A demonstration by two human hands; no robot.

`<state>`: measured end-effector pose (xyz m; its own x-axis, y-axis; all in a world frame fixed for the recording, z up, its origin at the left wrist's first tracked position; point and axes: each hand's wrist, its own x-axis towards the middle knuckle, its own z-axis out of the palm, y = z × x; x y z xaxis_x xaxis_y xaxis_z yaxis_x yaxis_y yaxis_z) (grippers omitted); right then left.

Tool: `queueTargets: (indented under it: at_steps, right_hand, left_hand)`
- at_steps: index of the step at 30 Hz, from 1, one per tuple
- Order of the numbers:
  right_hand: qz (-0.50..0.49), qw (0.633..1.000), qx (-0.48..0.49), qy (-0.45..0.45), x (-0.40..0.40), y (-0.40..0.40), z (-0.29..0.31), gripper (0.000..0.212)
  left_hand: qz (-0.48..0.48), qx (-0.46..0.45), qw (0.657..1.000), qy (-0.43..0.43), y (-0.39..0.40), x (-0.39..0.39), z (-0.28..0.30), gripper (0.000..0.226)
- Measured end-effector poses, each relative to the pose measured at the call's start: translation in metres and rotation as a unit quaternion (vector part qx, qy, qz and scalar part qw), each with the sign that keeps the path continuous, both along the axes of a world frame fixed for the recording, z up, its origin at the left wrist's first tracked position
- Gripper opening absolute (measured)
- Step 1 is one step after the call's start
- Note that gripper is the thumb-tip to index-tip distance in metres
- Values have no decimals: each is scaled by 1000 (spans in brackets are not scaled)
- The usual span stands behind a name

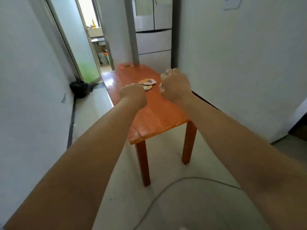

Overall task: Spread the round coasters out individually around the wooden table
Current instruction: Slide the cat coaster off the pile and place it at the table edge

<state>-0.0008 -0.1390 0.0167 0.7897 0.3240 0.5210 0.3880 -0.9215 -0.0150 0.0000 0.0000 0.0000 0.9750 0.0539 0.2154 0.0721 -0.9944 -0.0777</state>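
No text I can read anywhere, paper sheet [232, 3] on the right wall too blurred, notice on the fridge [144, 7] washed out, coasters [147, 81] show a printed picture, no legible lettering

My left hand [132, 93] covers part of the coasters [147, 81] just beyond it, so I cannot count them, and both hands' curled fingers face away, hiding whether my right hand [176, 85] holds anything.
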Motion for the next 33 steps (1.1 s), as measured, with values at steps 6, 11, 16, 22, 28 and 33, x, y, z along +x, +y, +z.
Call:
queueTargets:
  at_steps: [6,11,16,22,28,33]
  right_hand:
    - [-19,993,-25,113,97,-21,-77,26]
    - [-13,976,-23,216,201,-45,-127,23]
    - [-18,958,-17,286,285,-52,-167,26]
    - [11,934,-36,356,373,-33,-215,27]
    - [34,919,-38,390,463,-9,-244,25]
    - [40,917,-5,397,532,13,-266,21]
  left_hand:
    - [34,1,991,128,-7,88,-78,21]
    - [70,-38,977,197,-8,175,-126,20]
    - [89,-73,965,234,2,243,-169,23]
    - [110,-104,960,235,30,309,-216,18]
    - [129,-144,957,215,64,392,-250,28]
    - [148,-172,959,170,83,460,-281,33]
